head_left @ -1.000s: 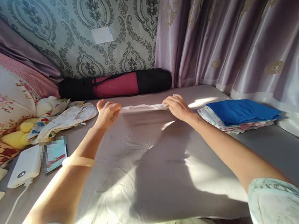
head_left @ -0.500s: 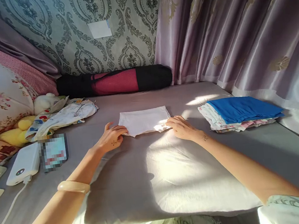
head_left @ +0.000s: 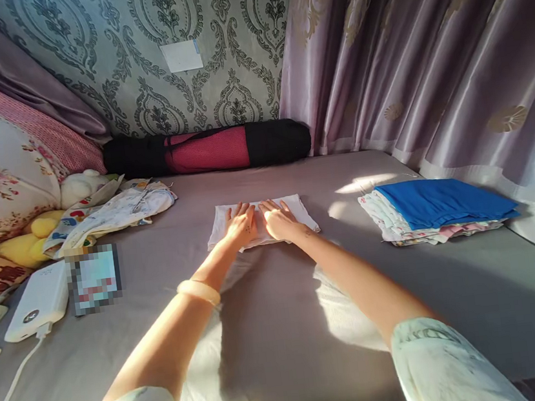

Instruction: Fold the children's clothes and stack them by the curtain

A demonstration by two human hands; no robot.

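A white folded cloth garment (head_left: 303,212) lies flat on the grey bed sheet (head_left: 276,349), straight ahead of me. My left hand (head_left: 242,224) rests open on its left half, palm down with fingers pointing away. Beside it, my right hand (head_left: 277,220) presses flat on the right half, fingers also stretched out. A small gap separates the two hands. Parts of the garment are hidden beneath them, and its exact kind does not show.
To the right sits a stack of folded clothes with a blue garment (head_left: 443,200) on top. Loose printed clothes (head_left: 127,208), a white power bank (head_left: 39,301) with its cable, and plush toys (head_left: 22,250) are at left. A black-and-red rolled bag (head_left: 207,150) lies along the wall.
Both hands have let go of the garment's near corners and moved inward onto its top, close together and flat. The view has shifted slightly.
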